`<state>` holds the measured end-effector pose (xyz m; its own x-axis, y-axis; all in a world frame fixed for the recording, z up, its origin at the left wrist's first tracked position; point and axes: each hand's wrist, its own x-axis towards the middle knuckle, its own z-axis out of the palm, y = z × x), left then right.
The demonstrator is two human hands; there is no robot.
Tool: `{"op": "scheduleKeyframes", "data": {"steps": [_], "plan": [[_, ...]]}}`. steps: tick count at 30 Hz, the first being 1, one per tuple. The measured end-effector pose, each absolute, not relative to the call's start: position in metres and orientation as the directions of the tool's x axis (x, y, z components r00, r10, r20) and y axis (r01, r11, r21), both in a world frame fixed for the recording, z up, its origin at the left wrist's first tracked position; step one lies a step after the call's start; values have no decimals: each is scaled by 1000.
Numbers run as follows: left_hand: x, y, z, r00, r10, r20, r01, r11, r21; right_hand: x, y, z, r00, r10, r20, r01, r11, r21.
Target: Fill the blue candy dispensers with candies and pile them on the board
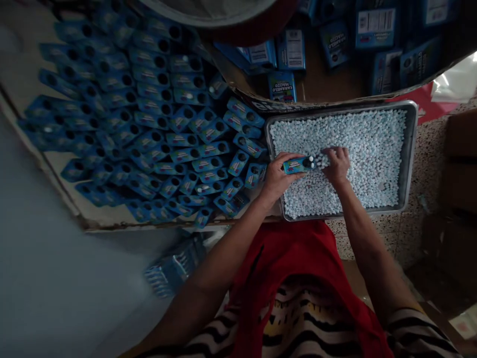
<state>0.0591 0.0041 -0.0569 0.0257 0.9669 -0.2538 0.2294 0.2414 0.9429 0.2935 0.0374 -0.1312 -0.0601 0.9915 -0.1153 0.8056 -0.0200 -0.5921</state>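
My left hand [279,174] is closed around a small blue candy box [294,165] with "Caramelo Macizo" lettering. The box lies over the left part of a metal tray [410,164], its dark round opening facing up, and a few white pieces show at that end. Just to the right of it, my right hand [337,164] reaches down into a layer of small white and pale blue candies [372,149]. Its fingers are curled together among the candies, toward the box's opening; the fingertips are partly hidden.
Rows of similar blue boxes with round holes [149,119] cover the table at left. Behind the tray, a large cardboard box [316,92] holds more blue cartons. A round container [223,20] sits above it. A clear pack [175,268] lies below the table edge.
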Motion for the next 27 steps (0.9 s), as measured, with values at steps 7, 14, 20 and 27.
{"op": "scheduleKeyframes", "data": {"steps": [7,14,20,27], "plan": [[65,12,-33,71,981,-180,529,115,841,280,40,-55,118,814,-568,-444,-468,-764],[76,9,-20,142,971,-194,649,56,759,246,25,22,130,889,-439,-572,-294,-765],[79,2,-17,151,971,-187,640,48,767,238,23,24,121,962,-246,-395,-181,-901],[80,-2,-19,128,972,-199,627,76,775,238,22,24,133,959,-248,-323,-195,-926]]}}
